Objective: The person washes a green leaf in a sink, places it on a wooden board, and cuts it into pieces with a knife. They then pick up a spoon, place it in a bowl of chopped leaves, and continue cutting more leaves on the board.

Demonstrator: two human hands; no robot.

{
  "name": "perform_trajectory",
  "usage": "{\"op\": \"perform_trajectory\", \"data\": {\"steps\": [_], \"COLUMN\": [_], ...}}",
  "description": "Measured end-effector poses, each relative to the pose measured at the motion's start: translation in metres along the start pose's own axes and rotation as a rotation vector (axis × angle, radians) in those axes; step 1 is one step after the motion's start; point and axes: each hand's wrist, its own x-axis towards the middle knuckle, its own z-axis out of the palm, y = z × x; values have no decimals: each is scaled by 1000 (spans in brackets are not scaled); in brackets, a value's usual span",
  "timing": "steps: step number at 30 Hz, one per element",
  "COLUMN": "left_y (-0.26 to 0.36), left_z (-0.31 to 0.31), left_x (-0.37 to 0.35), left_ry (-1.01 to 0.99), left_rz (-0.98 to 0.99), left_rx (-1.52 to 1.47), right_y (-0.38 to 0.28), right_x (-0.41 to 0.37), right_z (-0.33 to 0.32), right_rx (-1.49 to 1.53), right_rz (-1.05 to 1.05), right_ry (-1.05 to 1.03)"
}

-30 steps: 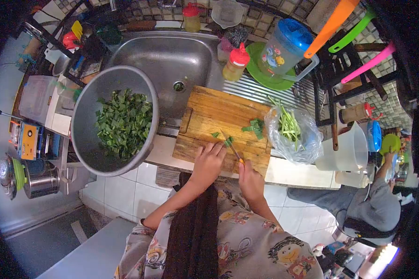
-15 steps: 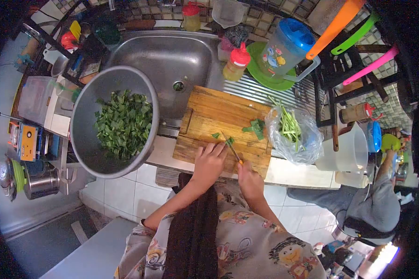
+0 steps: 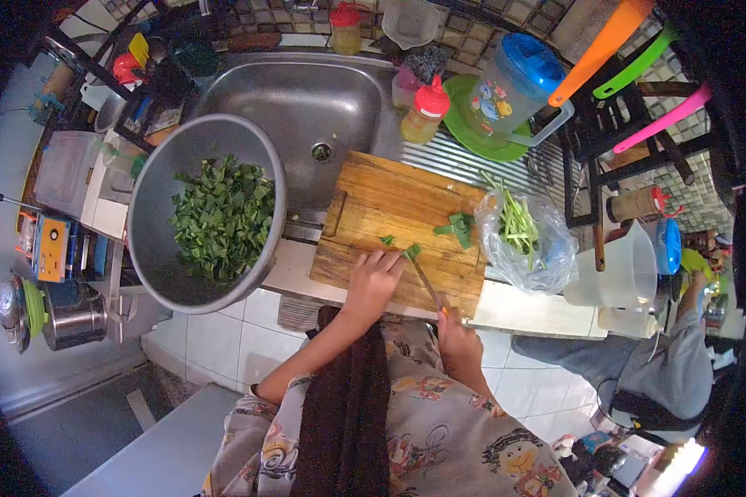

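On the wooden cutting board [image 3: 398, 195], my left hand [image 3: 373, 288] is closed with its fingers curled down, and bits of leafy greens [image 3: 413, 249] show at the fingertips. My right hand [image 3: 459, 341] is wrapped around the handle of a knife [image 3: 428, 284]. The blade points away from me, its tip beside the green bits near my left fingers. Some cut leaves [image 3: 457, 228] lie farther right on the board. Left of the board, a large grey basin [image 3: 149, 248] holds a heap of chopped greens [image 3: 224, 215].
A steel sink [image 3: 290, 91] lies behind the basin. Right of the board is a clear plastic bag [image 3: 551, 269] with green stems [image 3: 518, 224]. A blue-lidded pitcher [image 3: 506, 91] stands on a green plate [image 3: 460, 95], near a red-capped bottle [image 3: 427, 116]. Another person's arm [image 3: 688, 323] shows at far right.
My right hand has drawn the knife back toward me and slightly right, showing more blade. My left hand stays almost in place at the board's near side.
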Motion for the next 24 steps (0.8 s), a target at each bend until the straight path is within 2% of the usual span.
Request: {"op": "perform_trajectory", "data": {"steps": [2, 6, 8, 9, 11, 15, 17, 19, 21, 22, 23, 24], "left_y": [-6, -13, -13, -13, -15, -17, -22, -36, -56, -79, -82, -109], "left_z": [1, 4, 5, 3, 1, -9, -48, -100, -153, -168, -187, -191], "left_x": [4, 23, 36, 39, 44, 45, 38, 24, 10, -1, -3, -19], "left_ry": [-39, -52, 86, 88, -86, -174, 30, 268, 466, 513, 472, 391], "left_rz": [51, 100, 225, 231, 246, 245, 131, -204, -381, -367, -529, -582], "left_rx": [-25, -87, -143, -143, -106, 0, 18, -23, 52, 126, 86, 182], "right_y": [3, 8, 7, 10, 17, 20, 20, 20, 20, 20, 19, 16], "right_x": [2, 8, 4, 4, 5, 7, 8, 8, 14, 16, 18, 20], "right_z": [-8, -19, -30, -29, -27, -31, -33, -32, -33, -33, -33, -33], "right_rx": [178, 347, 466, 467, 488, 521, 533, 533, 527, 523, 520, 522], "right_rz": [-38, -53, -29, -27, -35, -46, -32, -19, -17, -29, -47, -58], "right_ry": [34, 106, 144, 150, 218, 255, 272, 264, 259, 232, 210, 204]}}
